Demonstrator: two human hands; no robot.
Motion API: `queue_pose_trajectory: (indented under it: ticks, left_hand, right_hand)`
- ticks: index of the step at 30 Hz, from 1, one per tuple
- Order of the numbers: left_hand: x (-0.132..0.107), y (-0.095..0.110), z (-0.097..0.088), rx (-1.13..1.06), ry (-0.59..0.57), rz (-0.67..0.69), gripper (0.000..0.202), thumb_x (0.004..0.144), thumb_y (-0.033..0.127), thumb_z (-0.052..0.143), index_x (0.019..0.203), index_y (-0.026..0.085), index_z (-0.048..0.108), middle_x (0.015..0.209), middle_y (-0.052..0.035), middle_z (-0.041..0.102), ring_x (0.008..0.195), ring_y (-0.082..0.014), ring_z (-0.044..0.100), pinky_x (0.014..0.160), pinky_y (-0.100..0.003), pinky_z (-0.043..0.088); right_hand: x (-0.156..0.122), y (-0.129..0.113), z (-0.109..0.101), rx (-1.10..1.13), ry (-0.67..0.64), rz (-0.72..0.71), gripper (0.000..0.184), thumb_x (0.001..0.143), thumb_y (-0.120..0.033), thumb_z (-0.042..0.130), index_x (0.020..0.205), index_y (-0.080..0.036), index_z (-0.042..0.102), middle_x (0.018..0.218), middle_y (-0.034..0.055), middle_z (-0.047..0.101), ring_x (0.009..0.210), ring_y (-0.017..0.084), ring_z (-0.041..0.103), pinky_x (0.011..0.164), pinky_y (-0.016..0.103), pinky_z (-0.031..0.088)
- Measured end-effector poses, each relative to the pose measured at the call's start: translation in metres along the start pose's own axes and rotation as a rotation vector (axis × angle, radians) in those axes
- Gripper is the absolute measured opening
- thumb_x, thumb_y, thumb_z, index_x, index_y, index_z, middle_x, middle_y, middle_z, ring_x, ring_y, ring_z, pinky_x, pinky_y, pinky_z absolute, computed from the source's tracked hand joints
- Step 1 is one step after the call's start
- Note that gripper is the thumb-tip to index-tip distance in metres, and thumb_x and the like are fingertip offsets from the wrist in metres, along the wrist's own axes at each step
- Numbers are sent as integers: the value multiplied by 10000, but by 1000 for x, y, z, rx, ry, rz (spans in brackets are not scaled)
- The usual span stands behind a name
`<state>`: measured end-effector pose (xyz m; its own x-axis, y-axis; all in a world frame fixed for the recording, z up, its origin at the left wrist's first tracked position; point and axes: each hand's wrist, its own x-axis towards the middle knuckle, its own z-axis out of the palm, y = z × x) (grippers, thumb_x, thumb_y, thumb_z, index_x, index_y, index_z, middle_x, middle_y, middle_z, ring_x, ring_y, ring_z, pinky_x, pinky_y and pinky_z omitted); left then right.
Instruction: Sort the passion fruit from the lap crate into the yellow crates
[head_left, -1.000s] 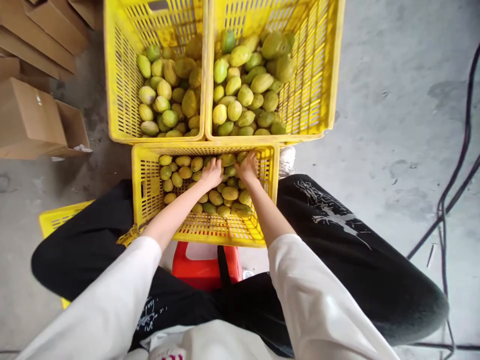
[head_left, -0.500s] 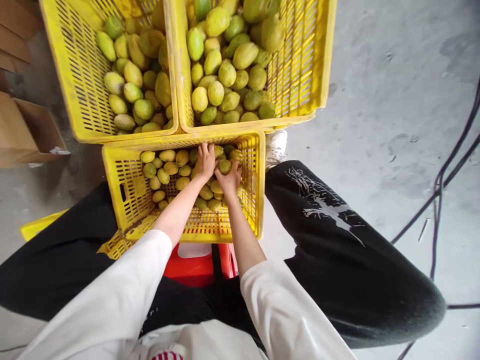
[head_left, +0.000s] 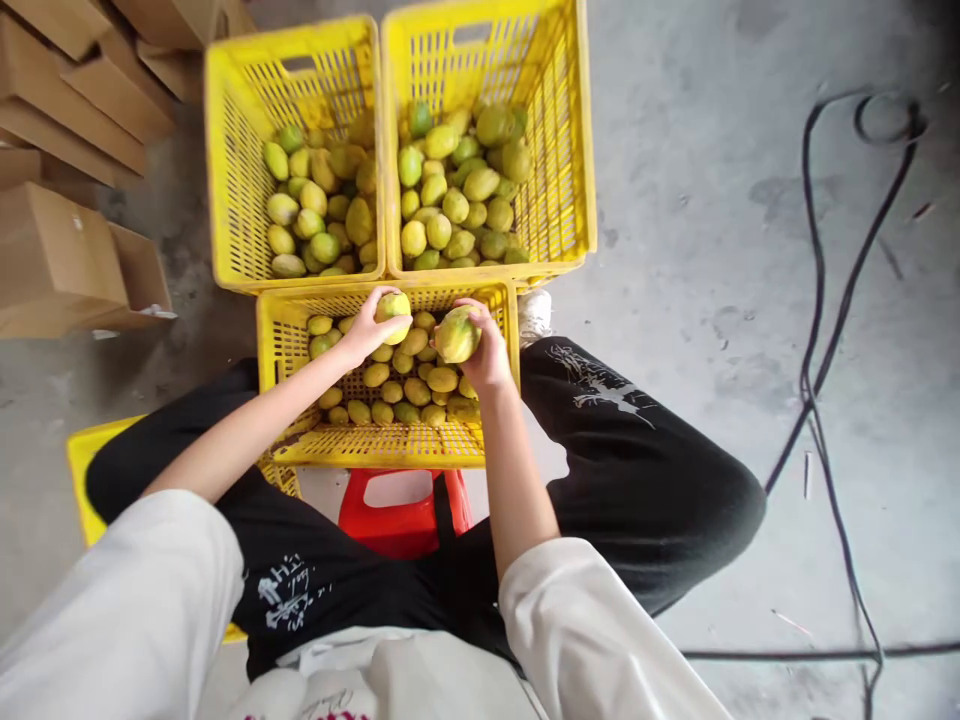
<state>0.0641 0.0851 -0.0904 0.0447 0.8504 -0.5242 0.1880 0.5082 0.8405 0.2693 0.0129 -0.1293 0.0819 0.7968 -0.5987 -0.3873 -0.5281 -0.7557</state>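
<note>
My left hand (head_left: 365,328) is closed around a yellow-green, lemon-like fruit (head_left: 394,316) above the near yellow crate (head_left: 390,455). A larger fruit of the same sort, streaked with green (head_left: 457,336), is gripped in my right hand (head_left: 489,350) over the right part of that crate. The two held fruits are apart from each other. Below my hands, many smaller yellow-green fruits (head_left: 417,391) lie on the crate's slatted bottom. My left forearm covers some of them at the left.
Two larger yellow crates of similar fruit, a left one (head_left: 232,200) and a right one (head_left: 562,180), stand just beyond. Cardboard boxes (head_left: 67,250) are at far left. A red stool (head_left: 397,525) shows between my legs, and black cables (head_left: 814,300) lie on the floor at right.
Both hands have come up from among the fruit in the near crate and moved apart, each with a fruit. The view has shifted, showing more of the far crates.
</note>
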Motion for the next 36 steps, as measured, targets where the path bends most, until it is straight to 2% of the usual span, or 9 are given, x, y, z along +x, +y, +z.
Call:
queue_pose_trajectory:
  ticks: [3, 5, 10, 14, 19, 21, 30, 33, 36]
  left_hand:
    - [-35, 40, -36, -197, -125, -44, 450, 816, 187, 973, 1205, 274, 766, 1152, -18, 824, 1033, -254, 857, 951, -368, 765]
    - [-57, 53, -53, -279, -172, -34, 444, 863, 220, 943, 1271, 273, 777, 1140, -26, 835, 924, -236, 856, 870, -372, 783]
    - [-88, 47, -56, -465, -39, -47, 337, 1053, 429, 967, 1285, 278, 774, 1010, 2, 804, 814, -206, 853, 879, -377, 802]
    - [-93, 45, -43, -629, -6, -186, 407, 1125, 615, 930, 1173, 243, 771, 885, 1, 785, 735, -208, 841, 716, -298, 734]
    - [-90, 47, -46, -739, 43, -262, 407, 1141, 571, 869, 976, 229, 722, 784, 7, 742, 625, -149, 736, 617, -233, 635]
    - [-84, 46, -49, -739, 72, -277, 393, 1148, 534, 829, 928, 235, 700, 770, 4, 731, 619, -148, 716, 623, -238, 631]
    - [-74, 45, -43, -722, 2, -246, 417, 1202, 579, 817, 974, 235, 754, 834, -11, 767, 711, -175, 759, 696, -268, 665]
    - [-75, 47, -41, -759, 40, -328, 468, 1263, 594, 767, 962, 241, 714, 812, -12, 746, 697, -166, 747, 672, -246, 662]
    - [-74, 46, -40, -764, 66, -322, 422, 1239, 571, 847, 1001, 243, 727, 841, -11, 750, 757, -188, 787, 740, -283, 727]
  right_hand:
    - [-18, -46, 17, 176, -118, -103, 573, 901, -638, 829, 1369, -371, 637, 1292, 50, 850, 1342, 352, 871, 1089, 496, 756]
    - [-32, -75, 27, 168, -215, -108, 542, 917, -596, 882, 1353, -362, 659, 1251, 47, 863, 1321, 348, 880, 1090, 500, 761]
    - [-63, -113, 37, 31, -361, -34, 419, 950, -484, 901, 1281, -330, 694, 1214, 56, 883, 1350, 353, 888, 1127, 526, 773]
    - [-69, -104, 47, 85, -283, 22, 334, 933, -440, 843, 1215, -329, 703, 1105, 44, 882, 1281, 346, 909, 1046, 475, 792]
    - [-56, -89, 67, 85, -193, 129, 428, 955, -684, 888, 1102, -329, 699, 920, 41, 818, 1154, 354, 923, 859, 419, 779]
    - [-51, -88, 73, 73, -189, 120, 481, 931, -727, 902, 1078, -324, 686, 935, 42, 822, 1167, 354, 923, 891, 429, 793]
    - [-36, -84, 78, 116, -130, -32, 418, 885, -596, 905, 1098, -311, 685, 1065, 63, 844, 1398, 371, 878, 1102, 477, 819]
    - [-34, -80, 77, 123, -156, -39, 416, 835, -534, 932, 1083, -320, 676, 1085, 66, 861, 1385, 374, 884, 1087, 489, 835]
    - [-36, -78, 73, 139, -150, -28, 508, 796, -626, 962, 1078, -332, 658, 1081, 81, 863, 1357, 415, 895, 1047, 565, 856]
